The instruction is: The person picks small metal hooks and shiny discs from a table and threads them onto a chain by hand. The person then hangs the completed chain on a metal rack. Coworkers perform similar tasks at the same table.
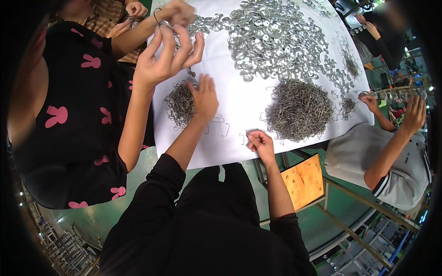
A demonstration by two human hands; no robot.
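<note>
At the table's (239, 110) near edge, the left hand (204, 97) spreads open on a wire-hook pile (181, 103); the right hand (261, 145) (fingers curled) pinches a small hook (242, 137).

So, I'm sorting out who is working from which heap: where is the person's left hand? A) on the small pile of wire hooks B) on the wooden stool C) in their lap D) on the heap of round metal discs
A: the left hand rests on the small pile of wire hooks, far from the discs.
</note>
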